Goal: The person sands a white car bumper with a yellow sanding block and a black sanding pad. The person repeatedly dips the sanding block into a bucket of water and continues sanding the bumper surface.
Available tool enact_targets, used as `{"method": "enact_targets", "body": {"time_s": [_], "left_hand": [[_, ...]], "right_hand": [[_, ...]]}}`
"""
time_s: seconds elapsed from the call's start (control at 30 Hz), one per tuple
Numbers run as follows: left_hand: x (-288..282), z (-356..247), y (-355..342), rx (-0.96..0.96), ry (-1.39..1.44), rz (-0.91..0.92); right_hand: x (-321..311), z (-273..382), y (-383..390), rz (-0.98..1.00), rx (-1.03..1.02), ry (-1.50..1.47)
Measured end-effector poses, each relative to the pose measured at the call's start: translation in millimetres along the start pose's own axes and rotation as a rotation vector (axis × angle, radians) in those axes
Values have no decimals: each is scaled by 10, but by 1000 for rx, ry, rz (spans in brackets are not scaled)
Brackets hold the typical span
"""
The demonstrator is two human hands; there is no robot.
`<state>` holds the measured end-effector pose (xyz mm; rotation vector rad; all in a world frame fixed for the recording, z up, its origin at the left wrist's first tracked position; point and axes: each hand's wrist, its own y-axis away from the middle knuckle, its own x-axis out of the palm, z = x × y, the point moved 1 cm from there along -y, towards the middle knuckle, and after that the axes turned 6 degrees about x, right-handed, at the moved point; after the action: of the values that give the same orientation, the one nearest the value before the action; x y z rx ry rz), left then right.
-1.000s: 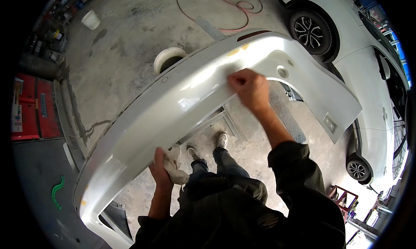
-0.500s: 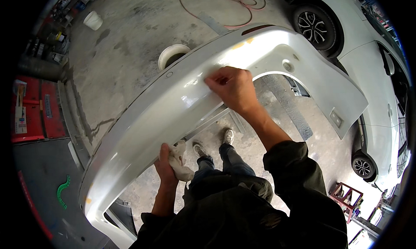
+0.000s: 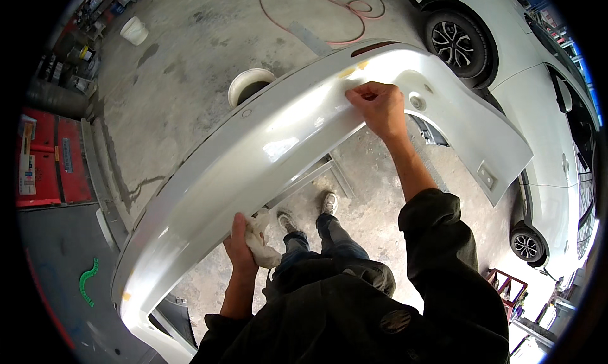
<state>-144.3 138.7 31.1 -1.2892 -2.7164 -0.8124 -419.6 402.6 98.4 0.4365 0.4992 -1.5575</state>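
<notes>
A long white car bumper [image 3: 209,180] curves across in front of me, with yellowish patches on its surface near the far right and near left ends. My right hand [image 3: 382,109] is closed, its fingertips pressed together against the bumper's face just below the far yellowish patch [image 3: 354,70]. Whatever sits in those fingers, if anything, is hidden. At the bumper's near edge, my left hand [image 3: 240,245] is wrapped round a crumpled white cloth [image 3: 261,242], its thumb resting by the edge.
Metal stand bars [image 3: 304,180] show beneath the bumper, above my shoes. Beyond it are a white bucket [image 3: 249,85], a smaller white pail [image 3: 134,31] and a red hose [image 3: 354,15] on the floor. A white car [image 3: 532,110] stands at right, a red cabinet [image 3: 47,161] at left.
My right hand has slid along the bumper to the right and slightly farther away, toward the yellowish patch. The left hand with the cloth has stayed nearly still.
</notes>
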Motion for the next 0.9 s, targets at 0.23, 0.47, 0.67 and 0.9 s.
{"method": "enact_targets", "body": {"time_s": [0.23, 0.47, 0.67, 0.9], "left_hand": [[-2, -26, -3, 20, -35, -1], [10, -31, 13, -17, -22, -39], [54, -21, 12, 5, -17, -67], [-2, 4, 2, 32, 5, -38]], "right_hand": [[2, 178, -114, 73, -54, -9], [-29, 219, -134, 85, -53, 60], [-41, 232, -183, 103, -83, 68], [21, 437, -309, 320, 2, 68]]}}
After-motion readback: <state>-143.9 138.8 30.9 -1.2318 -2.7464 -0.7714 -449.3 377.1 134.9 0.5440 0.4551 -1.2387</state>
